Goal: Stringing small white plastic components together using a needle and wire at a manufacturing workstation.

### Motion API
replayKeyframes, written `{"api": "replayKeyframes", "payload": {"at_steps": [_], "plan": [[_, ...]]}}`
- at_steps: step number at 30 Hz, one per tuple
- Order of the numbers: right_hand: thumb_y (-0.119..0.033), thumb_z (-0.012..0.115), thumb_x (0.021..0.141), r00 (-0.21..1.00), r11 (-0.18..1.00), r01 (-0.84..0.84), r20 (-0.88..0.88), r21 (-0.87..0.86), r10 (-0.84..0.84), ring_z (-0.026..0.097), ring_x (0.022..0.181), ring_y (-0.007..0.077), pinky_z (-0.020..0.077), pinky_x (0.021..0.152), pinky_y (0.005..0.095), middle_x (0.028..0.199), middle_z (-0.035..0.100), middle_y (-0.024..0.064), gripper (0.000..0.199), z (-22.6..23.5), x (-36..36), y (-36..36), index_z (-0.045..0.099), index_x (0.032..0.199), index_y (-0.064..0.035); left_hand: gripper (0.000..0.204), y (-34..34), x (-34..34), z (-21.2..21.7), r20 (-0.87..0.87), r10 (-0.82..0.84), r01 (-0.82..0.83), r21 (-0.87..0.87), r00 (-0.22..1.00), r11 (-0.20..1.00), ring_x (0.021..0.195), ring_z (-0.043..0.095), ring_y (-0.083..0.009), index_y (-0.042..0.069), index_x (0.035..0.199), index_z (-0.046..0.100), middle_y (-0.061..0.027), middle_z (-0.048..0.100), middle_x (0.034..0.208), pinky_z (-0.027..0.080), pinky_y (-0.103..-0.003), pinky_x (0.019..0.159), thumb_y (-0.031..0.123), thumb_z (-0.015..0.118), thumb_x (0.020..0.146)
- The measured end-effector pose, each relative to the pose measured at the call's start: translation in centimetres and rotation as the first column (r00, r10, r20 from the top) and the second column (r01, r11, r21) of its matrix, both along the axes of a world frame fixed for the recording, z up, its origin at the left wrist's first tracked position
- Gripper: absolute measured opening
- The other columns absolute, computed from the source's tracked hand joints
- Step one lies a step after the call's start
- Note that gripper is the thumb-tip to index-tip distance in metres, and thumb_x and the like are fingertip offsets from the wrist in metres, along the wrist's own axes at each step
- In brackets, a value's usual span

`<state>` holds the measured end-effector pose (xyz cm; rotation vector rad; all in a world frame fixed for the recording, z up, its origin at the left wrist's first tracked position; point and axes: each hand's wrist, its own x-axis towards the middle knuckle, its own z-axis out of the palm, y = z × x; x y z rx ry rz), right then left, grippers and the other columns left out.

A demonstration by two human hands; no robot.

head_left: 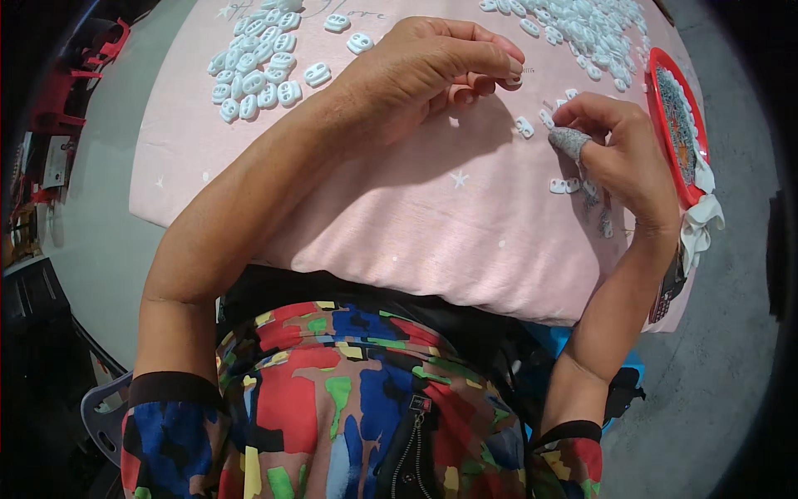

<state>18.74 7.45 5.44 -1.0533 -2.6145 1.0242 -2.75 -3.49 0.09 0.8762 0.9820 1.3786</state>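
My left hand hovers over a pink cloth-covered table, fingers pinched together at the tips near a small white part; what it grips is too small to tell. My right hand, with a grey fabric cot on one fingertip, rests on the cloth among loose small white plastic pieces. A pile of white two-hole plastic stoppers lies at the far left. A bigger heap of white pieces lies at the far right.
A red tray holding small metal springs sits at the table's right edge, with white cloth bunched beside it. Red frames stand on the grey floor at left. A grey plastic seat edge shows lower left.
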Motion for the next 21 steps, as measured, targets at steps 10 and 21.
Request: {"api": "replayKeyframes", "payload": {"at_steps": [10,21], "plan": [[-0.007,0.058,0.076,0.996,0.972,0.037,-0.089,0.23,-0.017,0.066,0.067,0.0171,0.0507,0.064,0.0297,0.073,0.068,0.0114,0.022,-1.3,0.1,0.9,0.069,0.093,0.0015,0.026,0.2,0.0,-0.4,-0.018,-0.007,0.008,0.038,1.0,0.999,0.073,0.056,-0.0026,0.003,0.106,0.066,-0.001,0.066,0.088,0.044,-0.014,0.063,0.02,0.07,0.088],[-0.009,0.055,0.076,0.983,0.714,0.175,-0.086,0.678,-0.16,0.067,0.076,0.0276,0.0508,0.077,0.0367,0.087,0.071,0.016,0.032,-2.4,1.3,3.1,0.072,0.103,-0.0047,0.028,-0.1,0.0,0.1,-0.069,0.055,-0.052,0.038,0.996,0.998,0.075,0.058,-0.003,0.002,0.106,0.066,-0.0023,0.067,0.088,0.046,-0.014,0.066,0.022,0.072,0.087]]}}
